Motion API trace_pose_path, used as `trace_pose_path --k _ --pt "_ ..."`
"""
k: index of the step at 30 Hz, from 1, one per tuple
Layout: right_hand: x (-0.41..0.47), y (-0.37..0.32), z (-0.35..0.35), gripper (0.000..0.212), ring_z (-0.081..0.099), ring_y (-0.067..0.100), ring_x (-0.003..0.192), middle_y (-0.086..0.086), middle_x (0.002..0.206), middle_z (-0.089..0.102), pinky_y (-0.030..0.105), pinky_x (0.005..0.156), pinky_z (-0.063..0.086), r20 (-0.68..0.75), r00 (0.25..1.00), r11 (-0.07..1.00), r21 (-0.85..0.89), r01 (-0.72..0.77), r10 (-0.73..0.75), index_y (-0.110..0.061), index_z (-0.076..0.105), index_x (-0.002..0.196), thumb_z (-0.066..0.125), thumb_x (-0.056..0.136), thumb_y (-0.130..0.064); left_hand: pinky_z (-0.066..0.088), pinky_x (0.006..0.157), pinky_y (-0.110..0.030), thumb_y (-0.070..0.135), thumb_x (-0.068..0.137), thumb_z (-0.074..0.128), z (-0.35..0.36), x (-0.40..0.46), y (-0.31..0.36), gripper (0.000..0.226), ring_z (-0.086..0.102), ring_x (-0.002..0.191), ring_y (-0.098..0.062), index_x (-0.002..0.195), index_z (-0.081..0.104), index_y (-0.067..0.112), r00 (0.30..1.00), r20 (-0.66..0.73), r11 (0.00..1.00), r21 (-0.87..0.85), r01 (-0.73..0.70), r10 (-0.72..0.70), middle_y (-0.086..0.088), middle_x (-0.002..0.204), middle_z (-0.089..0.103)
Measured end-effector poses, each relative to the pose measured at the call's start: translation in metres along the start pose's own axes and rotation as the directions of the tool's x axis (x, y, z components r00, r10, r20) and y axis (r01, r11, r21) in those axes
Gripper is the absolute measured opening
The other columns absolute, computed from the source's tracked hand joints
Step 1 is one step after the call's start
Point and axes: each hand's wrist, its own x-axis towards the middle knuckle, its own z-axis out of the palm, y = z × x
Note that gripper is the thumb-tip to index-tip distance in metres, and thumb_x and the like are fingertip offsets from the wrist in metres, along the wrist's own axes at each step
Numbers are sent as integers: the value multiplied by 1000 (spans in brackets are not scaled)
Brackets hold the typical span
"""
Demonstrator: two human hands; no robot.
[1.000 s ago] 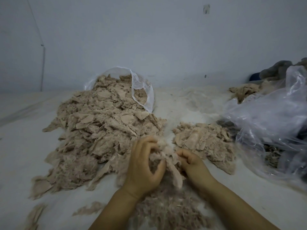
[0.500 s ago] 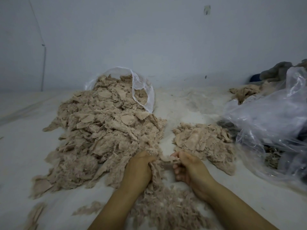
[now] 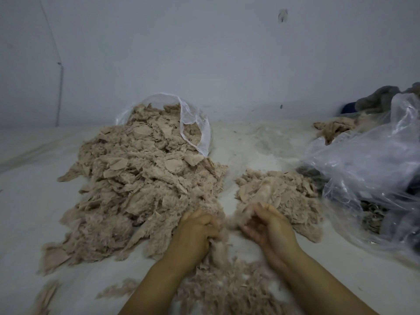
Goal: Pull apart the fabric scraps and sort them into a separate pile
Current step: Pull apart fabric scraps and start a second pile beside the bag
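While both hands [image 3: 234, 230] clutch fluffy scraps [image 3: 238, 218], large heap [image 3: 141, 185] left, small pile [image 3: 279, 192] and plastic bag [image 3: 368, 169] right.

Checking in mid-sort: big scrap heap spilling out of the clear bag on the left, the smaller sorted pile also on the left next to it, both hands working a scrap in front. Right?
One thing is off. The smaller sorted pile lies to the right of the big scrap heap, with bare surface between them, as the head view shows. The rest stands: the heap spills from the clear bag, and the left hand and right hand work a scrap in front.
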Motion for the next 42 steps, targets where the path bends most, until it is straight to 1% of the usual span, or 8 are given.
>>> trace_pose_path --k 5,10,14,16,18,23,30,42 --pt "0 -8 -4 18 63 16 62 5 64 63 27 56 56 52 999 998 56 -14 11 -8 57 74 54 91 -3 31 93 -22 4 72 47 0 -2 -2 39 47 109 -9 92 77 19 984 147 966 -225 130 -98 14 104 62" --pt "-9 -1 6 11 63 20 70 12 78 66 25 60 56 162 985 981 -174 82 -54 -5 68 83 59 88 -3 44 98 -23 31 73 56 -13 4 13 33 56 116 -7 103 70 31 920 237 431 -827 360 -313 11 117 65" --pt "-17 2 12 10 61 26 70 16 76 65 33 65 56 223 964 957 -216 192 -143 -6 70 81 63 88 -10 48 89 -17 58 60 78 -8 3 23 71 53 111 3 123 51 39 901 209 592 -694 410 -379 20 120 55" --pt "-19 3 14 7 65 28 74 19 81 68 37 72 55 219 962 936 -274 219 -161 -4 69 84 64 86 -9 50 85 -19 40 73 77 -1 5 28 40 60 102 -2 110 60 37 902 164 607 -690 395 -400 16 108 63" --pt "-19 2 16 9 62 27 73 19 79 65 36 71 54 200 968 938 -280 204 -151 -4 66 80 62 87 -5 53 77 -29 23 84 68 -1 8 30 4 64 86 -14 88 69 24 879 86 518 -779 353 -469 4 87 70" --pt "-19 3 13 11 47 22 67 12 71 48 32 64 45 271 959 955 -253 154 -82 -10 57 77 62 85 -3 45 53 -19 19 80 70 -5 7 26 2 55 55 -5 79 70 20 852 117 348 -878 329 -511 7 63 64" --pt "-21 0 14 8 55 26 70 15 75 57 32 61 48 224 973 974 -203 105 -58 -19 65 62 70 67 -21 51 54 -19 19 61 73 -11 9 20 11 58 54 -8 71 76 18 819 167 105 -958 265 -548 3 62 65" --pt "-14 -5 1 16 53 33 72 20 69 54 43 75 45 51 979 965 -164 204 -198 -8 64 68 65 84 -10 53 55 -19 15 66 71 -19 4 8 25 64 58 -14 89 71 6 780 136 167 -941 295 -611 -8 71 72"
